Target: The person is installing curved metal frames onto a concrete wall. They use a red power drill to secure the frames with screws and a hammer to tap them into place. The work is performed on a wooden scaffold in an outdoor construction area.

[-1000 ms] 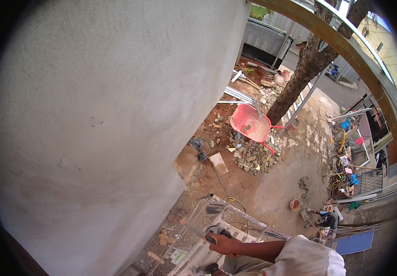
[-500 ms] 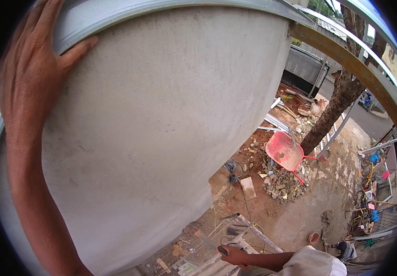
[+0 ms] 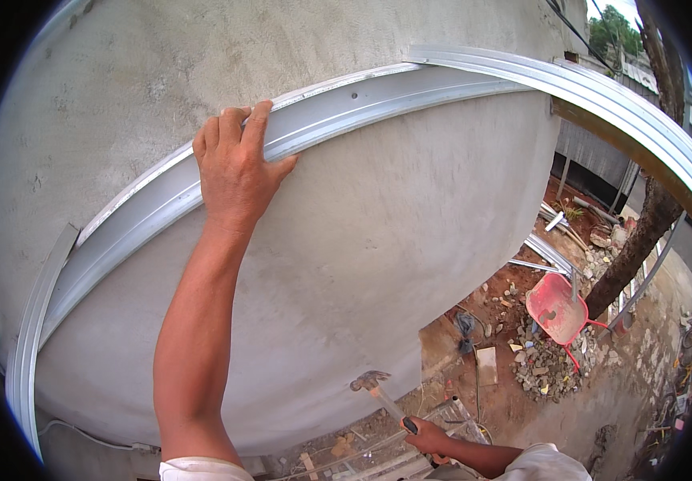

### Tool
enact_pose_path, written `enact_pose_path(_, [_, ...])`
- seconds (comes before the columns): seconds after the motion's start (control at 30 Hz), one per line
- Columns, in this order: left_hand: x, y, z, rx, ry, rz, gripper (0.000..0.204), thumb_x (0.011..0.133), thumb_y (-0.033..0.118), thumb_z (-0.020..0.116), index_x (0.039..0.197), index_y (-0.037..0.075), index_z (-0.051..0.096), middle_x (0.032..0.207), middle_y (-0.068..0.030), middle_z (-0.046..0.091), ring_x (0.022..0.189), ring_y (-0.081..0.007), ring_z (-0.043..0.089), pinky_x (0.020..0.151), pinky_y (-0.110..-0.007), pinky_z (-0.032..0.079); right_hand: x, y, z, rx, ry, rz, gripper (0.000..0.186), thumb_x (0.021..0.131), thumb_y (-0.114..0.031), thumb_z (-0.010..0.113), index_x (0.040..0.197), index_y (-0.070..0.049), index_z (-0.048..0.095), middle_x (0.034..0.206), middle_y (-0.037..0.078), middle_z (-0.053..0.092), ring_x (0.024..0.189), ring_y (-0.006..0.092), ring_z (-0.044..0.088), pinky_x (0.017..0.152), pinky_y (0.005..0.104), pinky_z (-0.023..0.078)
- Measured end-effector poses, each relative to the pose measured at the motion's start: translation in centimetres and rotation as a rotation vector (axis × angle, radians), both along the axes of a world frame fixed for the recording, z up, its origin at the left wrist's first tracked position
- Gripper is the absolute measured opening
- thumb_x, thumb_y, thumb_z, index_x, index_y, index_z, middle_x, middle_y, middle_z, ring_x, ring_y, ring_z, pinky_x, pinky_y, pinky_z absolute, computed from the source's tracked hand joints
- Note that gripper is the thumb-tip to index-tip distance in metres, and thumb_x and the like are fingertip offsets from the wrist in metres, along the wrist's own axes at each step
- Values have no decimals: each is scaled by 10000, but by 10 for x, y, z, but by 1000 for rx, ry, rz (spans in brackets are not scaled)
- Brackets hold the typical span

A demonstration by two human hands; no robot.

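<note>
A long silvery metal channel [image 3: 346, 108] runs along the grey plastered wall [image 3: 346, 200], bending across the fisheye picture. My left hand [image 3: 238, 168] grips it, fingers hooked over its upper edge and thumb against its lower side. Lower down and to the right, my right hand [image 3: 428, 438] is closed round the dark grip of a claw hammer [image 3: 392, 406]. The hammer's head points up and left, in front of the wall and apart from the channel. Ribbed metal lengths meet the channel at its right end [image 3: 594, 84] and left end [image 3: 29, 345].
Far below on the right, a red wheelbarrow [image 3: 556, 309] rests by a rubble heap [image 3: 550, 369]. A tree trunk [image 3: 639, 240] rises beside it. Wooden pieces [image 3: 410, 463] lie beneath my right hand. A cable [image 3: 89, 434] runs along the lower left wall.
My view has shifted up and left, so more of the channel and the wall above it shows. The hammer's head is now plainly visible. My left hand stays on the channel.
</note>
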State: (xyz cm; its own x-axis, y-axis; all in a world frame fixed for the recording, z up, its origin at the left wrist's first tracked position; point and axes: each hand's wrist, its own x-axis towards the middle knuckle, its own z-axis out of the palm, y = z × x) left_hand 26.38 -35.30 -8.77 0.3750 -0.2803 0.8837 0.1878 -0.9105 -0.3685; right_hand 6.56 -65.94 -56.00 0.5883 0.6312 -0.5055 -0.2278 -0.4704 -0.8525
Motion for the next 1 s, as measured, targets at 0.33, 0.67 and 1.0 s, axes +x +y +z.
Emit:
enact_pose_path(0.33, [-6, -10, 6, -51, 62, -77, 797, 655, 385, 919, 1330, 160, 558, 1212, -67, 543, 1171, -260, 491, 1120, -464, 339, -12, -6, 2, 14, -195, -27, 373, 776, -148, 671, 1124, -35, 598, 819, 120, 608, 749, 227, 619, 698, 373, 497])
enact_pose_path(0.67, [-256, -28, -289, -1058, 648, -152, 799, 916, 449, 698, 1499, 38, 339, 1519, -240, 315, 1428, -427, 293, 1149, -524, 313, -30, 14, -4, 54, -225, 112, 312, 773, -127, 663, 1061, -35, 591, 823, 132, 592, 757, 253, 609, 712, 384, 487])
enact_pose_path(1.0, [-404, -95, -462, -2452, 374, -196, 713, 949, 427, 689, 1458, 27, 390, 1245, -141, 585, 1162, -194, 567, 971, -355, 472, -85, 82, -5, 118, -202, 424, 387, 787, -170, 651, 1142, -40, 564, 875, 205, 646, 815, 385, 661, 737, 473, 504])
